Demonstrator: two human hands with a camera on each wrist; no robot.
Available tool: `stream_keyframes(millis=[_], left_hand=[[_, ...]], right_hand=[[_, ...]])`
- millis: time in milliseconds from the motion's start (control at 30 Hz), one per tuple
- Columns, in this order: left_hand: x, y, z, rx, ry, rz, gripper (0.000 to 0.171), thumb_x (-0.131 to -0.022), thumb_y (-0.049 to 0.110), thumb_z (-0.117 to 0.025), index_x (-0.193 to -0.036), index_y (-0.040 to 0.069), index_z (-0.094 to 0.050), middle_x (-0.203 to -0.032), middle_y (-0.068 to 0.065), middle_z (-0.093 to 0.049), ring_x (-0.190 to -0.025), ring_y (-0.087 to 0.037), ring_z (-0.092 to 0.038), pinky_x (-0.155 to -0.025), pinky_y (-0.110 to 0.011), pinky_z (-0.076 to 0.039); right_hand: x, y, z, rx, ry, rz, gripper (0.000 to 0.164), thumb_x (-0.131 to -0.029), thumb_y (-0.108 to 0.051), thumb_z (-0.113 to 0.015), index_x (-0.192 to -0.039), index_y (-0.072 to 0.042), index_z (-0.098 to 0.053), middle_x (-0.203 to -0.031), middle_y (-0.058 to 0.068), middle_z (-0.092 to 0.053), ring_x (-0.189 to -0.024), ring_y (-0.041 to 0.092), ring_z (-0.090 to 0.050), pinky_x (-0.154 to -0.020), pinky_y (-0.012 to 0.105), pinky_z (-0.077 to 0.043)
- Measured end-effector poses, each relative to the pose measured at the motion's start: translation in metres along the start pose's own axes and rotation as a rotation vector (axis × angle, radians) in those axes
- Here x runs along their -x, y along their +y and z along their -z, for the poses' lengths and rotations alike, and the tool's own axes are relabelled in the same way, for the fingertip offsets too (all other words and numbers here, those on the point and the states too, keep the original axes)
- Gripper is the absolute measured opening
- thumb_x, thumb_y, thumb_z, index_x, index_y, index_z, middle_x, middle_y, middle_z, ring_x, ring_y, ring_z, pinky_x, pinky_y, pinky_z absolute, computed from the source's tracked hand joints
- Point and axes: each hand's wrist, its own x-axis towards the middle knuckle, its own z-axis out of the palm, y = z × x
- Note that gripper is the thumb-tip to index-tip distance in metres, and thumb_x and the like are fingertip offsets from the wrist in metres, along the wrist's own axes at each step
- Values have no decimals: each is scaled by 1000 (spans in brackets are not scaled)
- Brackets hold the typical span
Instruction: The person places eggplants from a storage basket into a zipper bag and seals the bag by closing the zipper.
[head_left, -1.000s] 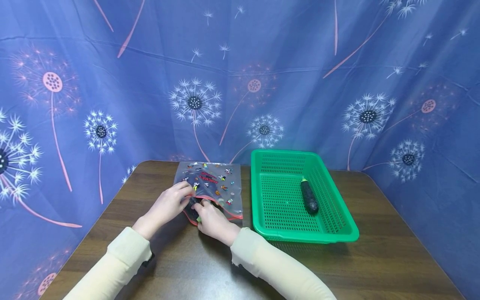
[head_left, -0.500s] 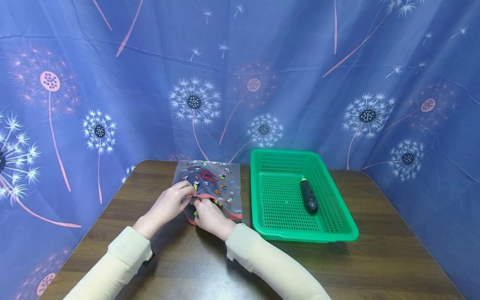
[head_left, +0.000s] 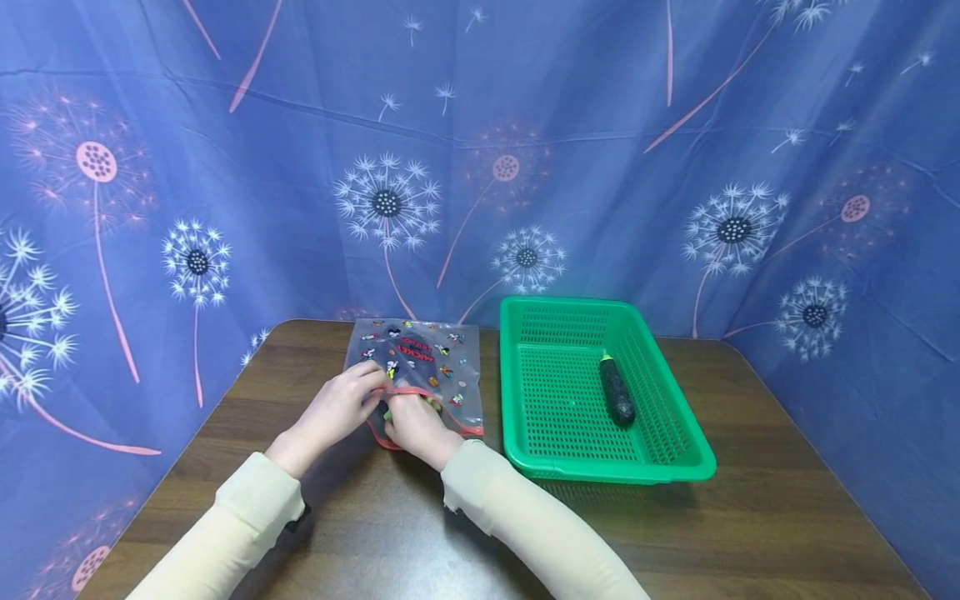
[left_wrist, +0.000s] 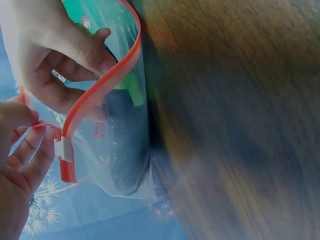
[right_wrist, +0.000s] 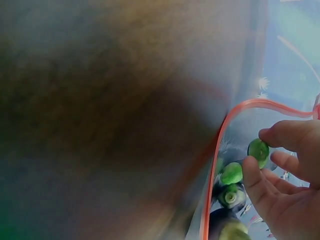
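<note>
A clear zip bag [head_left: 471, 379] with cartoon prints and a red zip rim lies on the table, its mouth toward me. My left hand [head_left: 348, 402] pinches the rim at the mouth's left side, near the white slider [left_wrist: 63, 149]. My right hand [head_left: 416, 427] reaches in through the mouth, its fingertips hidden in the head view. In the right wrist view its thumb and fingers close round the green stem end [right_wrist: 258, 152] of an eggplant. Beside it in the bag are more eggplants with green stem ends [right_wrist: 231, 173]. One dark eggplant [left_wrist: 127, 145] shows through the plastic.
Right of the bag stands a green perforated basket [head_left: 570, 473] with one eggplant [head_left: 617, 392] in it. The brown wooden table [head_left: 360, 542] ends against a blue dandelion-print curtain [head_left: 315, 208] at the back and both sides.
My right hand has moved deeper into the bag, forward and slightly left, taking the dark eggplant inside and out of sight. My left hand stays at the rim; the basket and its eggplant are unchanged.
</note>
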Motion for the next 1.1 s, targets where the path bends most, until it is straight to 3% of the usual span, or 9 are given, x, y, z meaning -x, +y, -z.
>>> stream_keyframes(millis=[433, 633, 867, 1100], left_hand=[[2, -1, 1, -5, -6, 20, 25, -72, -6, -72, -84, 15, -66, -86, 5, -59, -82, -13, -57, -65, -34, -50], [2, -2, 2, -14, -35, 34, 23, -73, -5, -72, -84, 14, -65, -88, 5, -59, -83, -14, -59, -63, -35, -50], [3, -3, 3, -18, -43, 48, 23, -73, -5, -71, -85, 15, -66, -89, 5, -60, -84, -15, -60, -63, -36, -51], [5, -3, 3, -30, -46, 58, 23, -73, -4, -71, -85, 15, -65, -88, 4, -60, -82, -15, -60, -63, -36, -51]], right_hand=[[4, 0, -1, 26, -6, 49, 31, -73, -20, -74, -101, -12, -64, -76, 1, -65, -70, 15, -65, -57, 29, -50], [15, 2, 14, 50, -74, 76, 24, -74, -23, -75, -91, -12, -63, -83, 0, -59, -76, 15, -62, -64, 29, -51], [24, -2, 29, 51, -90, 109, 31, -74, -24, -75, -101, -12, -65, -93, 3, -59, -83, 17, -61, -68, 28, -52], [34, -5, 45, 66, -140, 145, 26, -75, -24, -73, -99, -15, -67, -97, 2, -59, -87, 16, -61, -68, 28, -52]])
